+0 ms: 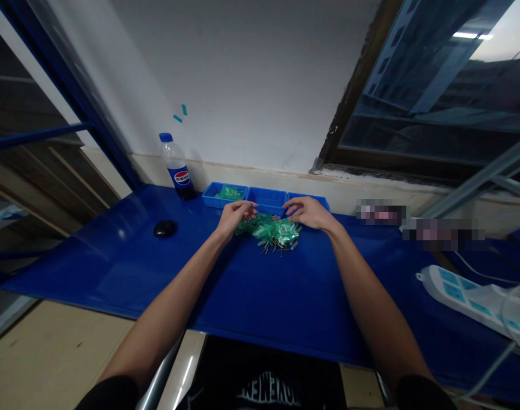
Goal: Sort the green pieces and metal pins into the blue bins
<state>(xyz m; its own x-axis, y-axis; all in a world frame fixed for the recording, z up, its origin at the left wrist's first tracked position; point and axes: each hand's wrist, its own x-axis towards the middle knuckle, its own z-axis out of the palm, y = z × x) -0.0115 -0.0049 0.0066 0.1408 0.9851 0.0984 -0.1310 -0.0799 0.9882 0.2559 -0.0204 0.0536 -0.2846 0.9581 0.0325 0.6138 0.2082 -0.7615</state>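
Observation:
My left hand (pixel 237 216) hovers at the left edge of a pile, its thumb and fingers drawn together; anything between them is too small to make out. On the other side, my right hand (pixel 310 213) is raised with bent fingers slightly apart, and I see nothing in it. Between and below both hands lie crumpled green plastic bags (pixel 281 230). Several thin screws (pixel 273 247) and small pale plugs (pixel 294 245) are scattered at the pile's near edge. Behind the hands, three joined blue bins stand in a row; the left bin (pixel 208 200) contains green bags.
A cola bottle (pixel 181 176) stands left of the bins, with a black computer mouse (pixel 164 229) nearer me. A white power strip (pixel 469 296) with cables lies at the right of the blue tabletop (pixel 260 302). Wall and window rise behind.

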